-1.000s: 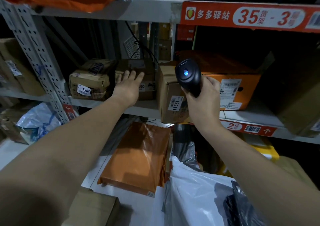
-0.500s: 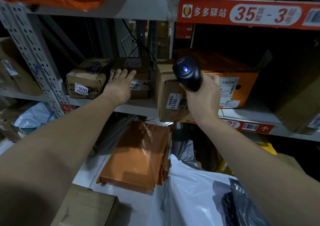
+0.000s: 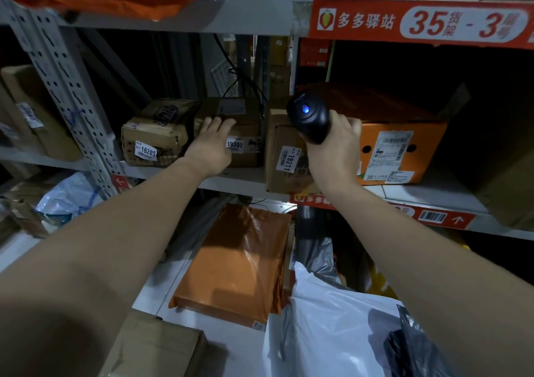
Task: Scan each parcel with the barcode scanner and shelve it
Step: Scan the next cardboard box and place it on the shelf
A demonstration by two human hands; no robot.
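I see the grey metal rack filling the frame, its perforated upright slanting down the left side. Along the top right edge runs a red shelf sign reading 35 - 3. On the middle shelf, right of centre, sits an orange carton with white shipping labels on its front. Below the shelf, in the lower centre, an orange mailer bag lies flat, and a white poly bag spreads across the lower right beside it. A plain cardboard box pokes in at the bottom edge.

Back on the middle shelf, a brown box tagged 19211 stands just left of the orange carton. Left of that is the parcel tagged 19202, and left again a battered box tagged 16205; the three sit side by side.

My left hand lies flat on the front of the 19202 parcel, fingers straight and pointing into the shelf, gripping nothing. My right hand is wrapped round the handle of the black barcode scanner, held up in front of the 19211 box, a blue light glowing on its head.
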